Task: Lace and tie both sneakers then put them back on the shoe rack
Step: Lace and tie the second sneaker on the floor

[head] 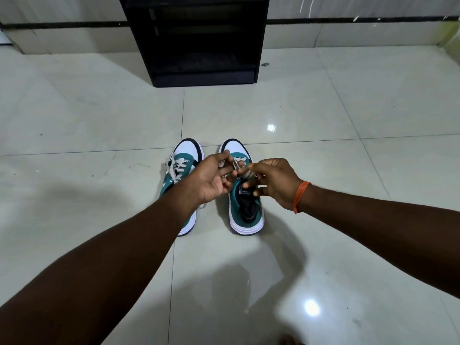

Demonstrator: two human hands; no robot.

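Both hands pinch the same white lace above the right-hand sneaker — the left hand has thumb and forefinger closed on a strand near the toe end of the lacing, its palm turned up, and the right hand holds the lace between thumb and forefinger with its other fingers curled down over the tongue. An orange thread band circles the right wrist. Bare forearms reach in from 7 and 4 o'clock, and their shadows fall on the glossy pale floor tiles beneath.

That sneaker is teal with a white toe cap and a thick white sole, heel toward the camera, toe pointing to 12 o'clock; its opening shows a dark lining. Whether its lace is knotted I cannot tell — the fingers cover that part.

Just beside it at 9 o'clock stands the left-hand sneaker, the same colours and the same heading, the two apart by a narrow strip of tile. Its white lace crosses the eyelets and loose ends trail off its left side; the left forearm hides its rear half.

Farther off at 12 o'clock, well apart from the pair, a black shoe rack stands against the tiled wall, its dark shelves open toward the camera.
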